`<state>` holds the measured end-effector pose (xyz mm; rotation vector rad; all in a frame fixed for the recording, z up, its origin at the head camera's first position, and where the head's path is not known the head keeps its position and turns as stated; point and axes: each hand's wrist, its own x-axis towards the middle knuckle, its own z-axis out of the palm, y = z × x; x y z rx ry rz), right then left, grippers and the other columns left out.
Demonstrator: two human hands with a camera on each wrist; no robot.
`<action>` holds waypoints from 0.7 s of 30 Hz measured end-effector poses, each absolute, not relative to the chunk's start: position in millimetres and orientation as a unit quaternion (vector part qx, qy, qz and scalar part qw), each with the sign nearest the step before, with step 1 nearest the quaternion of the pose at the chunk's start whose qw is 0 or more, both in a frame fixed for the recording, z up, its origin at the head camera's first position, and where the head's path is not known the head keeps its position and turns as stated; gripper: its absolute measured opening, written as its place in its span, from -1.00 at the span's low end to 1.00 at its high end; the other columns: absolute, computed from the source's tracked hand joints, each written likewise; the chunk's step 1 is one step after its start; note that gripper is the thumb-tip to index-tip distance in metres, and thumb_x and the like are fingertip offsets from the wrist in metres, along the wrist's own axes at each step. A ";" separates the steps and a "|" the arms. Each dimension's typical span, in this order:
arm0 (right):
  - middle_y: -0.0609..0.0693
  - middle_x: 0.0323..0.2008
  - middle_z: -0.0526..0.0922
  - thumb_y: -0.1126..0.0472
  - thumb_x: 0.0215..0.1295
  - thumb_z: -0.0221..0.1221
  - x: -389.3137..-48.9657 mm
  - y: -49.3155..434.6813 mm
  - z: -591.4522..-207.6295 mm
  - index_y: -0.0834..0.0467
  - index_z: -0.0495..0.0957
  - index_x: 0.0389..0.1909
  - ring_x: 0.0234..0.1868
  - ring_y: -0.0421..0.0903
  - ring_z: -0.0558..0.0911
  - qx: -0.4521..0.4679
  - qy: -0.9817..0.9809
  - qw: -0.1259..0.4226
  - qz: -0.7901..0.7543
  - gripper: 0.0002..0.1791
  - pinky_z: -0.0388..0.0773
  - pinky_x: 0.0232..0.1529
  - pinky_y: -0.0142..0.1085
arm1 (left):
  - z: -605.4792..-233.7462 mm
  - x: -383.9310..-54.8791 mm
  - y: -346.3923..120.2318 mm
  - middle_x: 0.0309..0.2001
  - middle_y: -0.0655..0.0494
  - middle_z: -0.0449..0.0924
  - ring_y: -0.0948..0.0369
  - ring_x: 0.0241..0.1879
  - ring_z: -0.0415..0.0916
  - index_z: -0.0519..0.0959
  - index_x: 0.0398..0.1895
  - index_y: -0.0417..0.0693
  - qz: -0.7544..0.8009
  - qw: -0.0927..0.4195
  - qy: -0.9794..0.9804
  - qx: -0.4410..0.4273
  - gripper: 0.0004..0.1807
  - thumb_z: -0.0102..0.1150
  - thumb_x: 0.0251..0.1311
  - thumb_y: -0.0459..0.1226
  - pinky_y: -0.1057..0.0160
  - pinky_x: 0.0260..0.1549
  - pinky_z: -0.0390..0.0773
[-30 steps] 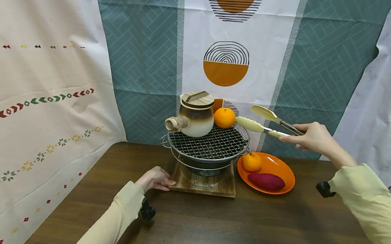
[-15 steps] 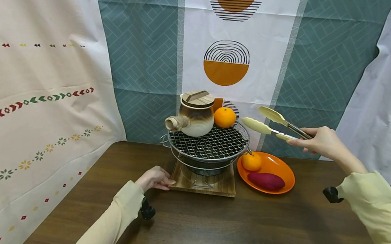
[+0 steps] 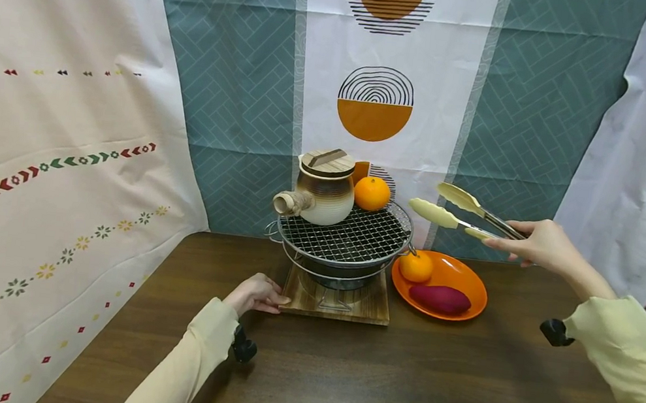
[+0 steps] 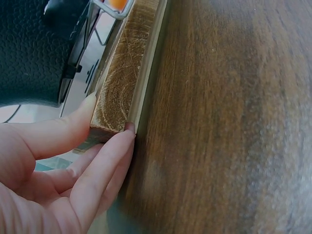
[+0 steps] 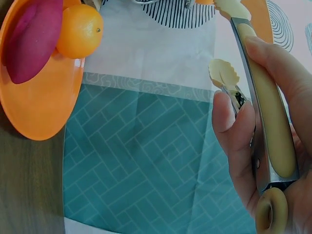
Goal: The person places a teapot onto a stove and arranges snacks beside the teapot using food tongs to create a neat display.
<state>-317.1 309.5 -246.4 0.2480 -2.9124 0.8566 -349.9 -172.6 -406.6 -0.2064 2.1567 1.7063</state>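
Observation:
My left hand (image 3: 257,294) pinches the front left corner of the wooden board (image 3: 371,308), thumb on top and fingers at its lower edge in the left wrist view. On that board stands a round grill (image 3: 348,247) with a wire mesh top. A brown and cream clay pot (image 3: 329,202) with a wooden lid sits on the mesh, and an orange (image 3: 372,193) lies beside it on the right. My right hand (image 3: 543,244) holds a pair of tongs (image 5: 273,107) with cream tips. Their tips are spread apart with nothing between them, up above the plate and right of the orange.
An orange plate (image 3: 471,276) right of the grill bears a second orange (image 3: 416,268) and a purple sweet potato (image 3: 439,299). The pot's handle (image 3: 292,203) juts out to the left. A patterned curtain (image 3: 246,88) hangs right behind the table (image 3: 399,380).
My right hand has drawn the tongs rightward and slightly down, away from the orange on the grill. My left hand has stayed at the board's corner.

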 end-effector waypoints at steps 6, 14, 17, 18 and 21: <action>0.01 -0.62 0.59 -0.17 0.04 0.25 -316.6 314.3 -252.6 0.44 0.20 0.21 -0.62 -0.04 0.54 0.083 -0.955 0.052 0.279 -0.07 0.53 -0.60 -0.30 | -405.3 -349.6 -172.3 -0.48 -0.11 0.47 0.18 -0.57 0.47 0.31 -0.04 -0.60 0.604 0.188 0.771 -0.073 -0.54 0.23 0.00 -0.52 0.19 -0.41 0.61; 0.01 -0.62 0.59 -0.17 0.05 0.23 -316.6 319.4 -258.8 0.46 0.18 0.21 -0.61 -0.05 0.54 0.080 -0.956 0.043 0.277 -0.06 0.52 -0.58 -0.30 | -406.6 -350.6 -172.7 -0.48 -0.12 0.48 0.18 -0.56 0.49 0.32 -0.05 -0.61 0.611 0.188 0.766 -0.075 -0.54 0.24 -0.01 -0.53 0.20 -0.42 0.61; 0.01 -0.62 0.59 -0.18 0.05 0.23 -316.2 321.4 -261.4 0.46 0.17 0.21 -0.61 -0.05 0.53 0.077 -0.957 0.038 0.278 -0.06 0.51 -0.58 -0.29 | -407.4 -351.0 -172.9 -0.46 -0.14 0.49 0.17 -0.54 0.50 0.31 -0.03 -0.62 0.612 0.189 0.765 -0.071 -0.52 0.24 -0.01 -0.53 0.20 -0.41 0.61; 0.00 -0.62 0.59 -0.18 0.04 0.23 -316.0 322.1 -262.5 0.46 0.18 0.21 -0.62 -0.05 0.53 0.075 -0.957 0.037 0.276 -0.05 0.50 -0.58 -0.29 | -407.4 -351.0 -172.9 -0.46 -0.15 0.50 0.17 -0.54 0.50 0.31 -0.03 -0.63 0.612 0.189 0.764 -0.070 -0.51 0.24 -0.01 -0.53 0.20 -0.41 0.61; 0.01 -0.63 0.58 -0.19 0.03 0.24 -315.2 323.9 -265.8 0.46 0.19 0.21 -0.62 -0.05 0.52 0.070 -0.958 0.035 0.276 -0.05 0.49 -0.58 -0.29 | -407.5 -350.4 -172.8 -0.45 -0.15 0.50 0.17 -0.53 0.51 0.31 -0.03 -0.63 0.611 0.189 0.766 -0.068 -0.51 0.24 -0.02 -0.53 0.19 -0.41 0.61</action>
